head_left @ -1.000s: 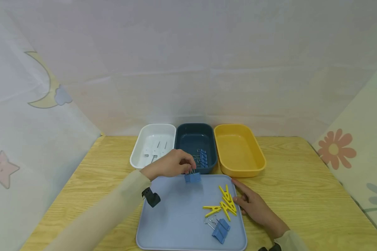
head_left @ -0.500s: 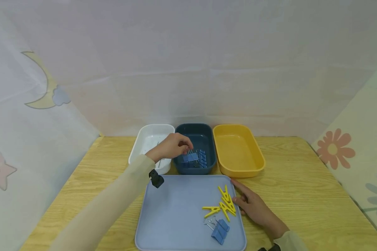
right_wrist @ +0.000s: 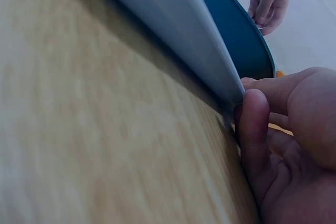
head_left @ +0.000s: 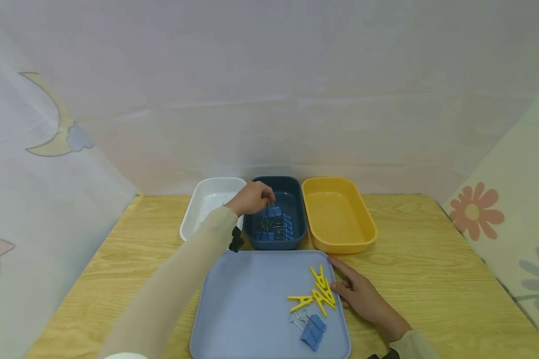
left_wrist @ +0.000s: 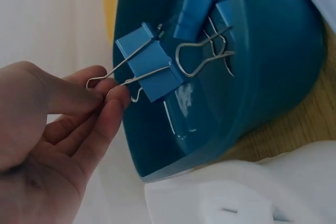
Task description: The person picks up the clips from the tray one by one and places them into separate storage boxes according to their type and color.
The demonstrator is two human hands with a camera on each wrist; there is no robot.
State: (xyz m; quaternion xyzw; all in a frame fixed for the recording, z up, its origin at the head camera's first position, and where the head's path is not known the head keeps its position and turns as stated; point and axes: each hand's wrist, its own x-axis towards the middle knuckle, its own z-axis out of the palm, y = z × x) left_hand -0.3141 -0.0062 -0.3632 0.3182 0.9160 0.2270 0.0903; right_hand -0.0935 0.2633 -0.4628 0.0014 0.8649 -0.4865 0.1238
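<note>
My left hand (head_left: 253,197) pinches the wire handles of a blue binder clip (left_wrist: 149,64) between thumb and fingertips. The clip hangs over the far part of the dark blue bin (head_left: 298,227), where several other blue binder clips (head_left: 287,227) lie. My right hand (head_left: 364,296) holds the right rim of the light blue tray (head_left: 242,309) near its far corner, thumb and index finger on the edge; in the right wrist view its other fingers are partly hidden. Several yellow clothespins (head_left: 320,298) and more blue binder clips (head_left: 313,331) lie on the tray's right side.
A white bin (head_left: 188,214) stands left of the dark blue one, partly covered by the left arm. On the right is a yellow bin (head_left: 339,214). All sit on a wooden table (head_left: 431,279) before a fabric backdrop (head_left: 269,99).
My left hand has carried a binder clip from above the tray to the dark blue bin and released it there. It now holds another clip farther back. The right hand stays put.
</note>
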